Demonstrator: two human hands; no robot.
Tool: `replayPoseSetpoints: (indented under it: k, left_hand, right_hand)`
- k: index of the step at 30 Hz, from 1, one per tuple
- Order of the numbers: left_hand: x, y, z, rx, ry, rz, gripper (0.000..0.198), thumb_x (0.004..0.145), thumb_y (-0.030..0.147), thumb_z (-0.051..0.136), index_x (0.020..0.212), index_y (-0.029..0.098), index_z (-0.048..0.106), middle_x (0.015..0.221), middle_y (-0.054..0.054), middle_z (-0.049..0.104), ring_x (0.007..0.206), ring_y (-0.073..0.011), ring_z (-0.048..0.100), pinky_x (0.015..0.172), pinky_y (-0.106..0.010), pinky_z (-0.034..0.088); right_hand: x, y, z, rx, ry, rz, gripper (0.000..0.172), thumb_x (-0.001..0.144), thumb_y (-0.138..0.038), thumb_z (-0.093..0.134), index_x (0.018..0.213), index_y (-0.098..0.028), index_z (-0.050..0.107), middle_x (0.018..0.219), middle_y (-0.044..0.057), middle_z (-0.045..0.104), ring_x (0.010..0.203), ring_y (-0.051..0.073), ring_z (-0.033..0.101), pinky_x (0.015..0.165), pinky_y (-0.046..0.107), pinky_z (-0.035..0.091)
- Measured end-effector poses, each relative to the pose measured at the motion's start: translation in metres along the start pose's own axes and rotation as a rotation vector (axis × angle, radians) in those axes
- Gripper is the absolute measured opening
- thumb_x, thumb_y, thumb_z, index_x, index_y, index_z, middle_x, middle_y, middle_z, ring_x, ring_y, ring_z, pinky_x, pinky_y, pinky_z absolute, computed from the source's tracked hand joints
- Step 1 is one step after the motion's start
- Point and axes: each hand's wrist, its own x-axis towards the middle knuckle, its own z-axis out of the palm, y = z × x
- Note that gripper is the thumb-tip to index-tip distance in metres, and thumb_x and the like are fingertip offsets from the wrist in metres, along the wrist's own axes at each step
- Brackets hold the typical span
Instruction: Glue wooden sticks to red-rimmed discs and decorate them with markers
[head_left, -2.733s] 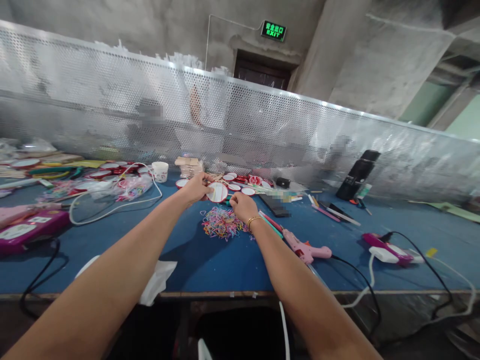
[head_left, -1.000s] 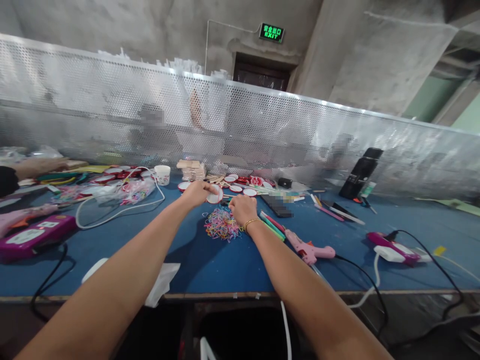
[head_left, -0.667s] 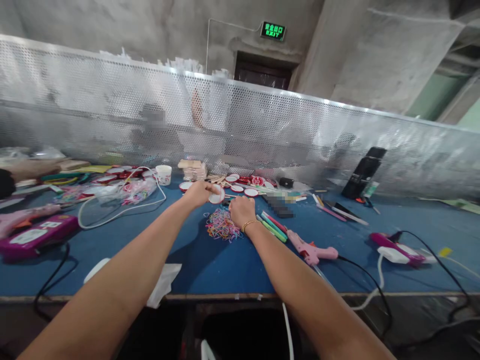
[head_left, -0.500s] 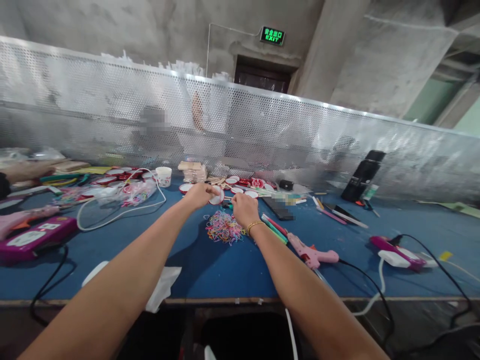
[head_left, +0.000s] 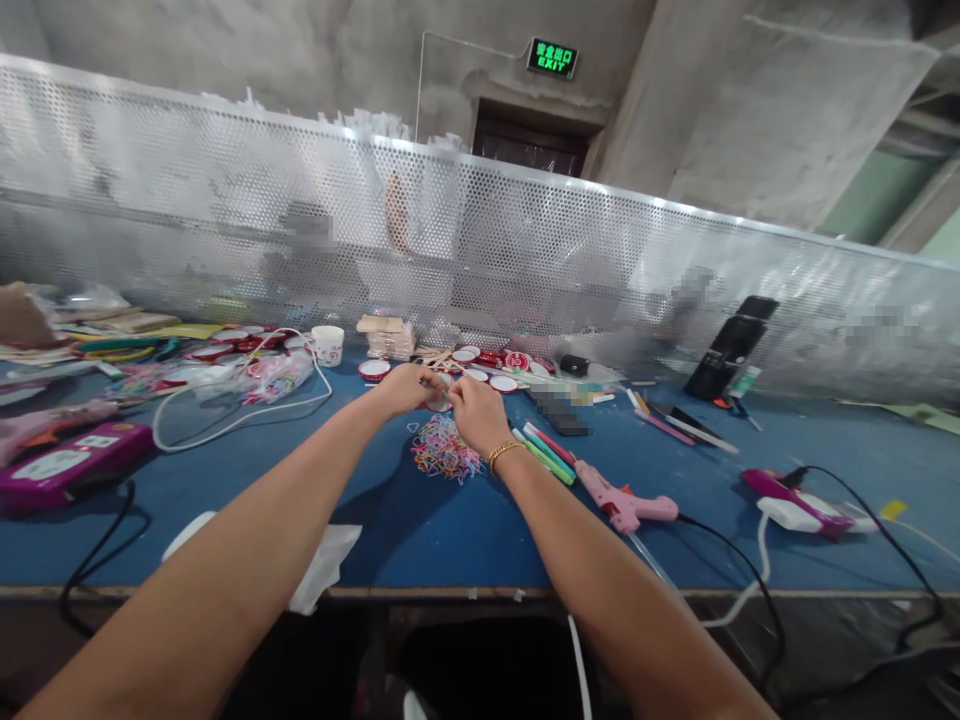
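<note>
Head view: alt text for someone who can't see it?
A person's left hand holds a mostly hidden disc over a blue table, the right hand close by. A pile of colourful loops lies nearer, a pink glue gun to its right.

This was a craft workshop: a hot-glue gun (head_left: 626, 508) lay at four o'clock on a blue workbench (head_left: 442, 545); a bare concrete wall (head_left: 285, 60) rose beyond (a green EXIT sign (head_left: 553, 58) glowed near twelve).

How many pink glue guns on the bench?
2 visible: one pink glue gun right of the right hand, and another just beyond the purple box at far left, cut by the frame. Clutter may hide others.
</note>
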Motion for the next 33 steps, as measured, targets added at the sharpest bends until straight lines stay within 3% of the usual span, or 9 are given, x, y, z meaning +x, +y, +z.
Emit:
replayPoseSetpoints:
  k: [9,15,19,22,24,27,33]
  left_hand:
    - [-0.001,0.001,-0.001,0.132,0.031,0.004,0.007,0.065,0.021,0.062,0.066,0.015,0.066,0.055,0.003,0.055,0.051,-0.0090,0.048,0.050,-0.021,0.038]
    - [0.000,0.005,-0.002,0.322,0.053,0.013,0.011,0.065,0.020,0.061,0.071,0.016,0.070,0.061,0.001,0.062,0.058,-0.0114,0.053,0.056,-0.022,0.039]
    - [0.002,0.002,-0.005,0.385,0.069,-0.005,0.016,0.064,0.021,0.059,0.072,0.017,0.071,0.067,0.000,0.066,0.062,-0.0133,0.056,0.057,-0.023,0.038]
    - [0.003,-0.002,-0.010,0.442,0.095,-0.044,0.016,0.064,0.021,0.057,0.071,0.017,0.071,0.064,0.000,0.064,0.061,-0.0140,0.055,0.054,-0.023,0.036]
    - [0.003,-0.005,-0.014,0.459,0.120,-0.079,0.014,0.064,0.022,0.057,0.068,0.017,0.070,0.057,0.000,0.061,0.057,-0.0141,0.052,0.052,-0.024,0.034]
    - [0.001,-0.004,-0.013,0.327,0.125,-0.095,0.008,0.062,0.021,0.060,0.061,0.016,0.067,0.051,0.001,0.056,0.052,-0.0128,0.048,0.049,-0.024,0.032]
    - [-0.008,0.010,0.002,0.084,-0.002,-0.082,0.009,0.067,0.023,0.064,0.064,0.015,0.063,0.050,0.003,0.052,0.047,-0.0092,0.046,0.046,-0.020,0.037]
  right_hand:
    - [-0.004,-0.003,-0.006,0.019,0.092,-0.079,0.014,0.086,-0.030,0.057,0.094,-0.020,0.060,0.100,0.006,0.063,0.098,0.023,0.052,0.085,0.034,0.034]
    - [-0.002,-0.002,-0.008,0.068,0.104,-0.127,0.009,0.083,-0.026,0.058,0.081,-0.021,0.065,0.088,0.005,0.063,0.094,0.022,0.052,0.084,0.035,0.035]
    - [0.001,-0.006,-0.006,0.422,0.152,-0.088,0.009,0.077,-0.024,0.059,0.069,-0.020,0.061,0.081,0.003,0.061,0.087,0.019,0.053,0.084,0.034,0.038]
    - [0.002,-0.012,-0.008,0.881,0.049,-0.027,0.014,0.077,-0.027,0.054,0.066,-0.020,0.056,0.071,0.001,0.059,0.076,0.017,0.055,0.079,0.032,0.043]
    - [0.000,-0.016,-0.011,1.115,-0.035,-0.012,0.014,0.079,-0.030,0.051,0.070,-0.020,0.056,0.072,0.001,0.062,0.076,0.016,0.057,0.079,0.032,0.046]
    - [-0.001,-0.018,-0.014,1.240,-0.105,-0.015,0.016,0.079,-0.034,0.054,0.081,-0.020,0.060,0.082,0.002,0.067,0.076,0.015,0.061,0.080,0.033,0.049]
    - [0.003,-0.002,-0.016,1.024,-0.133,0.029,0.036,0.078,-0.041,0.062,0.107,-0.022,0.067,0.081,0.000,0.066,0.048,0.010,0.057,0.056,0.029,0.050]
